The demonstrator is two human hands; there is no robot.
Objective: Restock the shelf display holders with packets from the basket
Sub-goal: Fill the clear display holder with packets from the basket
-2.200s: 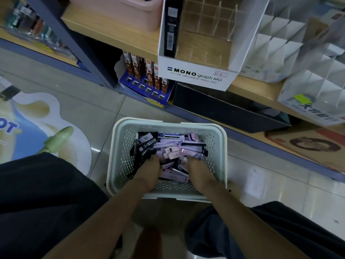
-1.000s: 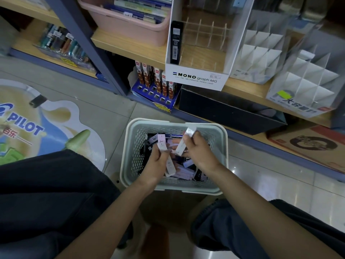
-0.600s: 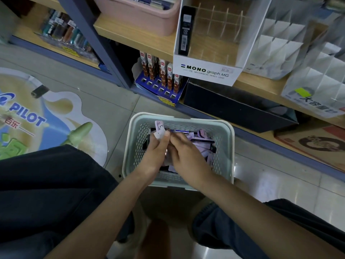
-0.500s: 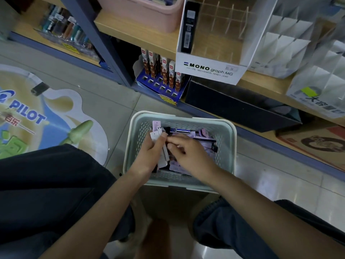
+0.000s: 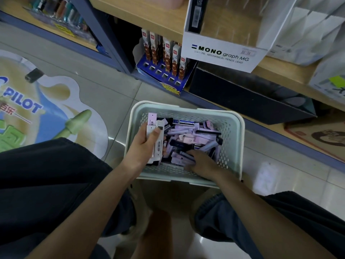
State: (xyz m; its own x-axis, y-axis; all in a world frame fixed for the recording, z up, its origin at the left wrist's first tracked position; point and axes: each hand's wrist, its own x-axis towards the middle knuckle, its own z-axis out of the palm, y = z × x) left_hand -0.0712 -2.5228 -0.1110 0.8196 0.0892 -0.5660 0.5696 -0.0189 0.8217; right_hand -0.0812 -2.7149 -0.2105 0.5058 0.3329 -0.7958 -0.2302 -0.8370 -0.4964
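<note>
- The shelf [image 5: 164, 21] crosses the top of the view, wooden boards on a dark blue frame. Under it lies the tiled floor [image 5: 112, 94], with a PILOT floor sticker [image 5: 46, 109] to the left.
- The basket [image 5: 231, 146] stands on the floor between the person's knees, its far rim near the shelf's lowest edge.
- The MONO holder [image 5: 222, 55] sits on the shelf board above and beyond the basket, a little to the right. One dark packet stands against its left wall. White divided holders [image 5: 308, 30] stand just beside it on the right.
- Loose packets [image 5: 194, 135] fill the basket, lying flat and criss-crossed, pale pink and black.
- The left hand [image 5: 143, 146] is over the basket's left side, thumb and fingers curled round a bundle of packets [image 5: 156, 141]. The bundle's long axis points away from the person, towards the shelf.
- The right hand [image 5: 203, 163] lies palm down in the near right of the pile. Its fingers [image 5: 190, 153] reach up-left among the packets; whether they pinch one, I cannot tell.
- As I judge it, the coming move turns on this: the holder lies up and forward-right of the bundle, and the right hand is on the nearer side. The bundle already points that way, so it would need lifting clear of the rim and tipping upright for the slots.
</note>
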